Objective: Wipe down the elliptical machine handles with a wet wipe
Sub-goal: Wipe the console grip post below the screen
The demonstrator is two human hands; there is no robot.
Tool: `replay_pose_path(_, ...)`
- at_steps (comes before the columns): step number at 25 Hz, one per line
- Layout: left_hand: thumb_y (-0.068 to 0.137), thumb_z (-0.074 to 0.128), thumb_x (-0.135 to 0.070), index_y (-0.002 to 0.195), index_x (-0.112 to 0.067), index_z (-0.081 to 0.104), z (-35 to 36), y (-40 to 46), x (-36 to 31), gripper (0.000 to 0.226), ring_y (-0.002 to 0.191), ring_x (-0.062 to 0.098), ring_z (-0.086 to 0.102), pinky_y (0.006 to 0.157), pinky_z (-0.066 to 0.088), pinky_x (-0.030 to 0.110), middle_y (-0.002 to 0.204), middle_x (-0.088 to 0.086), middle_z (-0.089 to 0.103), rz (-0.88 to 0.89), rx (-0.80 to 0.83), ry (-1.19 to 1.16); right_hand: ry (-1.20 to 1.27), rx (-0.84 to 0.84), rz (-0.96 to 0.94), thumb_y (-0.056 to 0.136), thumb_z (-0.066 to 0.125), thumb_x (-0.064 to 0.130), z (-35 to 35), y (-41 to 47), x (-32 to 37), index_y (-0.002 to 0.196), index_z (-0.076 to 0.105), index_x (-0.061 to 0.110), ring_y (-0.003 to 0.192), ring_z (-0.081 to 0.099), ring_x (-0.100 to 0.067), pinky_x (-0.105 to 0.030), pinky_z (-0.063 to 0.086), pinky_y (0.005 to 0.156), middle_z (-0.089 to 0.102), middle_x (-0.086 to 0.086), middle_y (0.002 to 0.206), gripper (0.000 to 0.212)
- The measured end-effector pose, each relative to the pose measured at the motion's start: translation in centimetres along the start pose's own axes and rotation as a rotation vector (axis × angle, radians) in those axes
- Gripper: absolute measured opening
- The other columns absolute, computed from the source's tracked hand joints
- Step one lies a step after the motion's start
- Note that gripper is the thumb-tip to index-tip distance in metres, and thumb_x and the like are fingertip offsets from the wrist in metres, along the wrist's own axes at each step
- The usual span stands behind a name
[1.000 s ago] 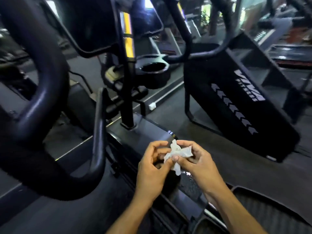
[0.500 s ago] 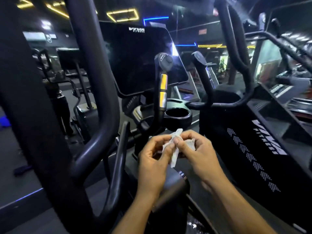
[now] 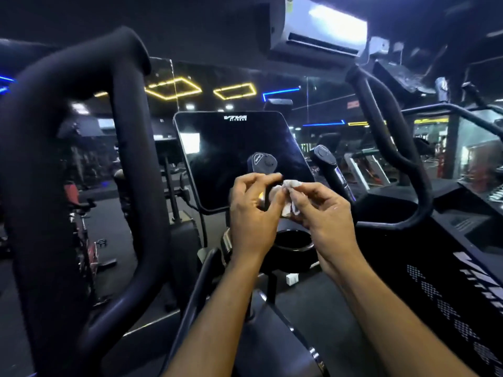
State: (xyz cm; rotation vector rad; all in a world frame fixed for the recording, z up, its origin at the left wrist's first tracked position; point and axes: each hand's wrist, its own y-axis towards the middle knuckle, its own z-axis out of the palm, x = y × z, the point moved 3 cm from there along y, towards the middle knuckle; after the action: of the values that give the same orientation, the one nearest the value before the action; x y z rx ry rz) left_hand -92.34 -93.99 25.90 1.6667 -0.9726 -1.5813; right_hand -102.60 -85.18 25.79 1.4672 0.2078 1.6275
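Note:
A small crumpled white wet wipe [image 3: 289, 197] sits between both hands in front of the console. My right hand [image 3: 324, 213] pinches it with thumb and fingers. My left hand [image 3: 253, 210] curls beside it, its fingertips at the wipe's left edge. The big black left handle [image 3: 130, 164] loops up at the left, very close to the camera. The black right handle [image 3: 392, 148] curves up at the right. Two short inner grips, the left inner grip [image 3: 261, 163] and the right inner grip [image 3: 328, 167], stand just behind my hands.
A dark console screen [image 3: 234, 148] stands behind the hands, with a round black cup holder [image 3: 292, 242] below them. A black machine body [image 3: 446, 268] with white lettering fills the right. Other gym machines, ceiling lights and an air conditioner [image 3: 318, 25] lie beyond.
The view has tilted up from the floor and base to the console and handle tops. Both hands stayed together on the wipe, which looks more bunched up now.

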Motion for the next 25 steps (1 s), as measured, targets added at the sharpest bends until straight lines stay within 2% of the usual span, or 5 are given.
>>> replay_pose_path(3, 0.096, 0.051, -0.068, 0.156, -0.033, 0.037, 1.5, 1.0, 3.6, 0.071, 0.129, 0.025, 0.053, 0.108, 0.042, 0.034, 0.139, 0.003, 0.057, -0.339, 0.098, 0.183, -0.368, -0.101, -0.252, 0.091, 0.073, 0.008, -1.2, 4.7, 1.1, 0.1, 0.076, 0.011, 0.091, 0.07, -0.005, -0.022, 0.054, 0.083, 0.077, 0.003, 0.098, 0.011)
replay_pose_path(9, 0.076, 0.06, -0.083, 0.109, -0.036, 0.046, 2.3, 0.9, 6.2, 0.059, 0.079, 0.039, 0.071, 0.072, 0.061, 0.058, 0.077, -0.002, 0.064, -0.467, 0.172, 0.195, -1.004, 0.332, -0.535, 0.089, 0.036, 0.011, 2.7, 9.3, -3.2, 0.138, 0.058, 0.005, 0.139, 0.046, -0.023, -0.022, 0.029, 0.118, 0.051, -0.013, 0.15, 0.054)
replay_pose_path(13, 0.079, 0.033, -0.095, 0.111, -0.037, 0.05, 2.2, 0.5, 6.3, 0.069, 0.062, 0.028, 0.07, 0.071, 0.06, 0.065, 0.075, -0.002, 0.069, -0.436, 0.162, 0.064, -1.012, 0.269, -0.846, 0.091, 0.064, 0.003, 0.6, 9.3, -3.2, 0.12, 0.073, 0.008, 0.11, 0.066, -0.023, -0.029, 0.051, 0.099, 0.07, -0.005, 0.125, 0.031)
replay_pose_path(17, 0.083, 0.03, -0.089, 0.124, -0.026, 0.051, 2.0, 0.7, 5.9, 0.078, 0.048, 0.015, 0.065, 0.067, 0.062, 0.059, 0.073, -0.002, 0.068, -0.425, 0.153, 0.025, -0.966, 0.242, -0.708, 0.088, 0.077, 0.023, 2.3, 12.8, -0.7, 0.1, 0.08, 0.015, 0.083, 0.063, -0.014, -0.035, 0.054, 0.077, 0.068, 0.002, 0.089, 0.015)
replay_pose_path(25, 0.088, 0.019, -0.087, 0.095, -0.043, 0.05, 2.0, 0.5, 6.3, 0.054, 0.064, 0.03, 0.069, 0.068, 0.058, 0.067, 0.071, -0.002, 0.068, -0.402, 0.134, 0.024, -1.021, 0.386, -0.665, 0.091, 0.075, 0.025, 1.5, 12.3, -0.2, 0.099, 0.079, 0.016, 0.077, 0.055, 0.0, -0.019, 0.049, 0.073, 0.062, 0.007, 0.091, 0.012)
